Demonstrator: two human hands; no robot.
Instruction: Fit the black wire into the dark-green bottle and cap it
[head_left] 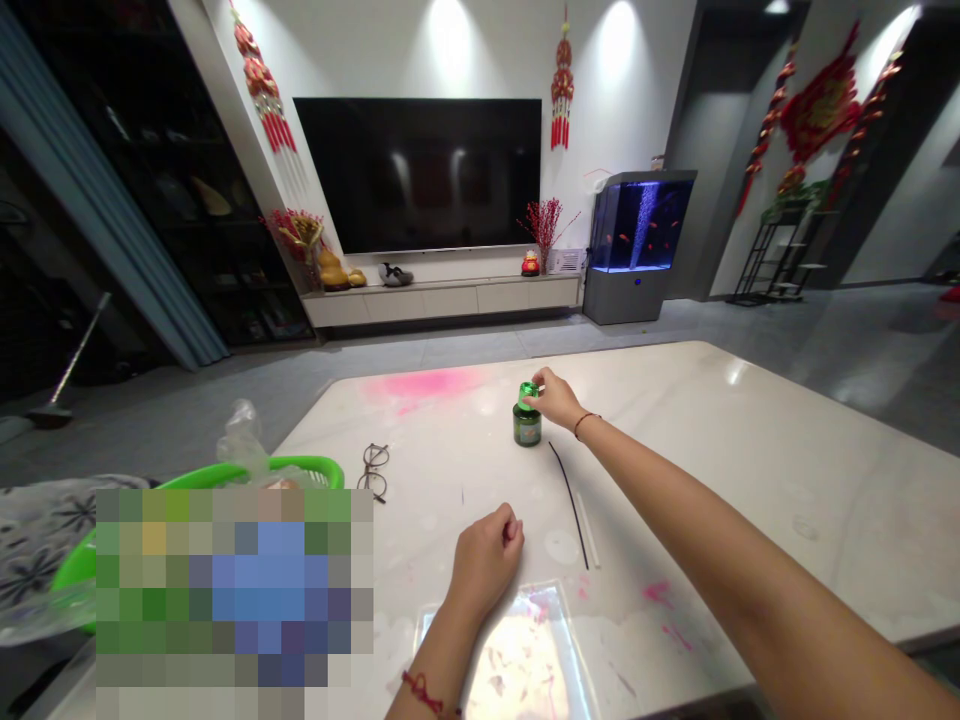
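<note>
A small dark green bottle [527, 424] with a bright green cap stands on the white marble table [750, 440]. My right hand [555, 397] reaches out over it, fingers pinched on the cap. My left hand [486, 560] rests on the table nearer to me, curled into a loose fist with nothing visible in it. A thin black stick [568, 503] and a pale straw [587, 530] lie on the table between the two hands.
A pair of glasses [373, 470] lies left of the bottle. A green basket [292, 470] with a crumpled plastic bag sits at the table's left edge. Pink stains mark the tabletop. Beyond are a TV, a low cabinet and a fish tank [637, 240].
</note>
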